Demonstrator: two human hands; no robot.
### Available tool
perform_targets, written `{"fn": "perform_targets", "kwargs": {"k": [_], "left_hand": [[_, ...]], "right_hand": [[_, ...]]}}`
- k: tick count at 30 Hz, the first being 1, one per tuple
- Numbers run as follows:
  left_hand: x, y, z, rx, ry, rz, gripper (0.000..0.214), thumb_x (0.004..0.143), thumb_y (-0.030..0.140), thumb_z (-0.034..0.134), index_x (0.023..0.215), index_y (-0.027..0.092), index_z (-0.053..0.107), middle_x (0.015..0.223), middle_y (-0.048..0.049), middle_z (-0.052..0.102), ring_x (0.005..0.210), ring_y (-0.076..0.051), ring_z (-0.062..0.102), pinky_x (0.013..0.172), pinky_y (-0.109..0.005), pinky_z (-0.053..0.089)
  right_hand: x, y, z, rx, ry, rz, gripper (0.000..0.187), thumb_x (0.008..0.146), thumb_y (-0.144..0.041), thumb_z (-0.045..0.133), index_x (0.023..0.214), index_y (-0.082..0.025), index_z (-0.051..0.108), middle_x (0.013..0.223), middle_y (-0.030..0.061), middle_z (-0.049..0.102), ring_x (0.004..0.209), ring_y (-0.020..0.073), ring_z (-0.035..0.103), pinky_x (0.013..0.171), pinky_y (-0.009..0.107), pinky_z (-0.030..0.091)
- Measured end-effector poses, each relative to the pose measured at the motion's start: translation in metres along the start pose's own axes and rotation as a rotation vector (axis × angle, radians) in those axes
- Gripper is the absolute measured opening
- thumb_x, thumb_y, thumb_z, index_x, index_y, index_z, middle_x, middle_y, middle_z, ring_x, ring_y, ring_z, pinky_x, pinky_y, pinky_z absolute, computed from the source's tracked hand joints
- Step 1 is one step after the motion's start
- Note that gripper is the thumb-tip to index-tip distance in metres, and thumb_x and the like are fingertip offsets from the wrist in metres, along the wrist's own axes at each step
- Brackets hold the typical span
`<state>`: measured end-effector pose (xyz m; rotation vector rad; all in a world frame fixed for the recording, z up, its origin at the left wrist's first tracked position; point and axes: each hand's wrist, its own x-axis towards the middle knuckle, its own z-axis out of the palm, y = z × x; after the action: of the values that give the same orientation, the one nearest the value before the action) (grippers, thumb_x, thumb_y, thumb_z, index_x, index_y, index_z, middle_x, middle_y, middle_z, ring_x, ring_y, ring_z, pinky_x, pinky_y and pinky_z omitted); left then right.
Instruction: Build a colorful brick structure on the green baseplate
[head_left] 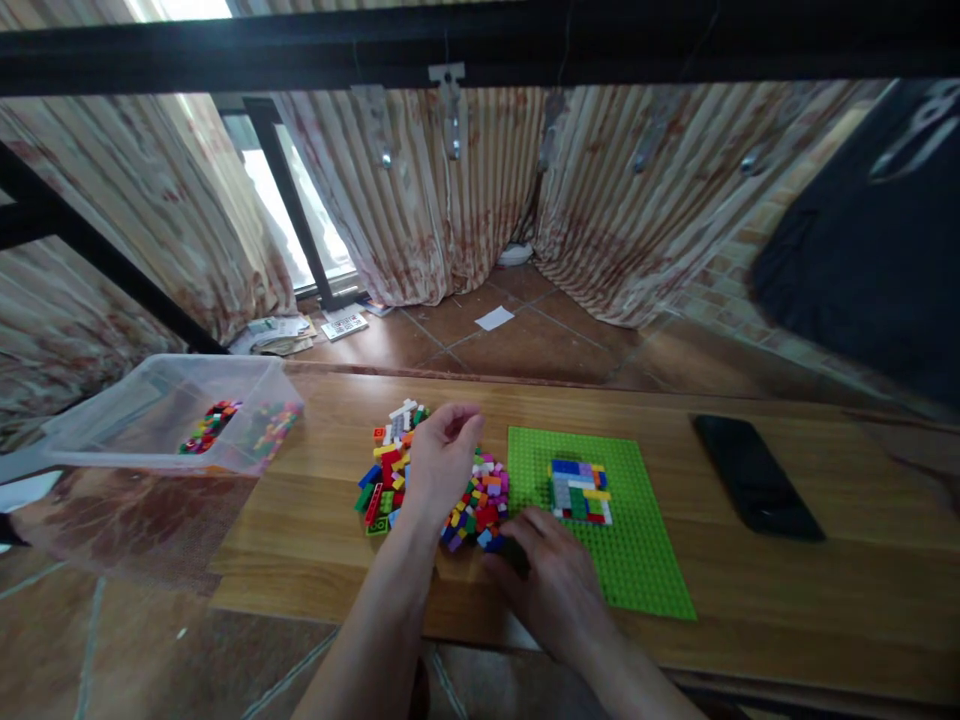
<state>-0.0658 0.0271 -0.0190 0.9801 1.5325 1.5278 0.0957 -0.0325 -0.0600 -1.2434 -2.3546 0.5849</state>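
A heap of loose toy building bricks (487, 500) in many colours lies on the wooden table. Over its middle hovers my left hand (442, 460), fingers curled in with thumb and fingertips close together; whatever may be between them is hidden. My right hand (559, 585) is low at the heap's near right edge, its thumb and forefinger apart beside a blue brick. To the right lies a green baseplate (645, 560), partly covered by that hand. On the plate sits a small block of joined bricks (577, 490) in blue, white, grey, yellow and green.
A clear plastic bin (165, 455) with more bricks stands at the left. A black phone (757, 480) lies on the table (870, 600) at the right. Across the top runs a dark bar (480, 45) with hanging clips; curtains (420, 200) and papers on the floor are behind.
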Motion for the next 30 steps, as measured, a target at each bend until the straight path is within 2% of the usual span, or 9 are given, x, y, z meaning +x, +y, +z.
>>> {"fn": "perform_targets", "kwargs": {"k": [5,8,13,16,19,24,30], "left_hand": [[-0.003,0.002,0.004,0.036,-0.062,-0.023,0.025,0.073,0.03,0.066,0.09,0.012,0.067,0.084,-0.0045,0.068,0.074,-0.014,0.06,0.067,-0.023,0.046],[-0.007,0.004,0.008,0.042,-0.149,-0.034,0.023,0.073,0.03,0.066,0.088,0.012,0.067,0.081,-0.003,0.067,0.072,-0.013,0.059,0.066,-0.022,0.045],[-0.015,0.008,0.012,0.058,-0.436,-0.115,0.025,0.078,0.034,0.062,0.09,0.012,0.065,0.074,-0.0008,0.063,0.065,-0.011,0.055,0.061,-0.021,0.043],[-0.019,0.01,0.013,0.056,-0.616,-0.168,0.027,0.08,0.038,0.061,0.087,0.012,0.065,0.07,-0.0001,0.061,0.063,-0.01,0.053,0.059,-0.021,0.041],[-0.022,0.014,0.013,0.048,-0.733,-0.198,0.029,0.081,0.039,0.06,0.087,0.012,0.065,0.071,-0.0007,0.061,0.064,-0.01,0.053,0.058,-0.021,0.04],[-0.024,0.012,0.015,0.015,-0.746,-0.249,0.026,0.072,0.03,0.069,0.089,0.011,0.063,0.076,-0.0022,0.064,0.065,-0.01,0.055,0.058,-0.02,0.041],[-0.024,0.014,0.015,0.04,-0.77,-0.272,0.02,0.069,0.022,0.069,0.084,0.011,0.062,0.063,0.0019,0.06,0.054,-0.007,0.049,0.052,-0.019,0.039]], "right_hand": [[-0.002,0.004,-0.003,0.108,0.082,-0.01,0.017,0.084,-0.022,0.061,0.1,-0.02,0.062,0.093,0.0052,0.063,0.087,0.0206,0.06,0.078,0.034,0.05],[-0.001,0.006,-0.009,0.214,0.139,0.008,0.021,0.085,-0.019,0.059,0.106,-0.02,0.06,0.097,0.0047,0.066,0.09,0.0183,0.061,0.08,0.032,0.05],[0.002,0.007,-0.023,0.377,0.245,0.087,0.021,0.087,-0.019,0.056,0.107,-0.024,0.061,0.092,0.0015,0.067,0.08,0.0143,0.063,0.074,0.026,0.051],[0.003,0.009,-0.028,0.425,0.293,0.101,0.024,0.088,-0.02,0.053,0.11,-0.024,0.061,0.095,0.0023,0.067,0.083,0.0146,0.063,0.075,0.026,0.051],[0.004,0.012,-0.029,0.442,0.308,0.099,0.026,0.088,-0.022,0.053,0.112,-0.024,0.061,0.097,0.0035,0.068,0.085,0.0156,0.064,0.076,0.028,0.052],[0.004,0.014,-0.028,0.44,0.343,0.099,0.025,0.087,-0.021,0.054,0.11,-0.023,0.062,0.094,0.0029,0.068,0.082,0.0145,0.064,0.075,0.027,0.051],[0.005,0.01,-0.035,0.45,0.317,0.084,0.021,0.082,-0.014,0.056,0.1,-0.022,0.064,0.082,-0.0011,0.066,0.071,0.011,0.061,0.067,0.022,0.048]]}}
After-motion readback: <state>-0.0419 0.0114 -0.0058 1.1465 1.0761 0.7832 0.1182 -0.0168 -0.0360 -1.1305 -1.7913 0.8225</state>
